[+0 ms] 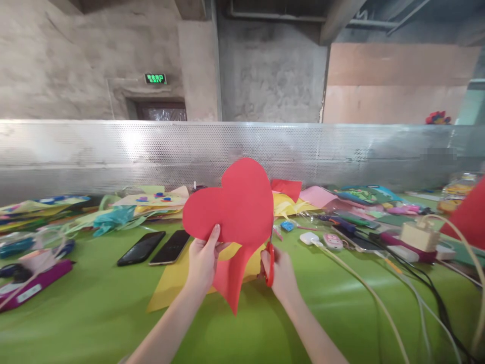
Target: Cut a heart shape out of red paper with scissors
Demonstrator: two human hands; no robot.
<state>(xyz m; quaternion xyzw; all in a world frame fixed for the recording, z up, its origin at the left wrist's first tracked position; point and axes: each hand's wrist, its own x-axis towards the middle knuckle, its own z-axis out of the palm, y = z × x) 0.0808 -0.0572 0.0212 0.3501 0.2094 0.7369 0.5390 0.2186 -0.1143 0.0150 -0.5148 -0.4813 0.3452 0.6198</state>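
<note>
Held up in front of me is a red paper heart [238,202], its edge rounded at the top, with a strip of the same red paper [230,278] hanging from its lower side. My left hand [203,263] pinches the heart's lower left edge, thumb in front. On the other side, my right hand [279,273] is closed round the handles of red-handled scissors [270,265]. The blades point upward along the heart's right edge; most of their length is hard to see. Below the heart, a yellow sheet [170,285] lies on the green table [94,323].
Two phones [141,248] lie left of the yellow sheet. Coloured paper and craft scraps [155,199] line the table's back, before a perforated metal barrier [204,146]. At right are a white charger [419,235] and cables [364,283]; at left, a purple power strip [41,288].
</note>
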